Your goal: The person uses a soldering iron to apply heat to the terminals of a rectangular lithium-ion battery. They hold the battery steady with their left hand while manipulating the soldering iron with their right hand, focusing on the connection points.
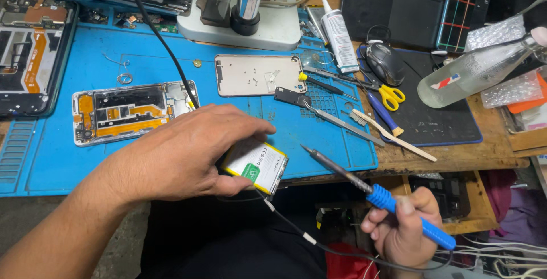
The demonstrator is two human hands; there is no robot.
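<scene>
Left hand (188, 153) is clamped around a flat phone battery (256, 165), thumb underneath and fingers curled over the top, holding it right at the front edge of the blue work mat (57, 159). The battery is white with a yellow border and has a small green square label near the bottom corner. Right hand (401, 227) is closed in a fist around the blue handle of a soldering iron (364, 188), tip angled up and left, stopping just short of the battery's right side, not touching as far as I can see. The iron's black cord loops down below the desk edge.

Further out on the mat: an opened phone (134, 111) with orange flex strips lying just left of the hand, a black cable (159, 34) running across it, and a pale back cover (256, 75) face up behind. To the right of that, a metal spudger (330, 116), a brush (390, 136), yellow-handled scissors (390, 95) and a white glue bottle (339, 34). A computer mouse (384, 62) sits on a dark pad, a clear plastic bottle (473, 71) with a red-and-blue label lies tilted at far right, and the microscope base (245, 25) is at the top.
</scene>
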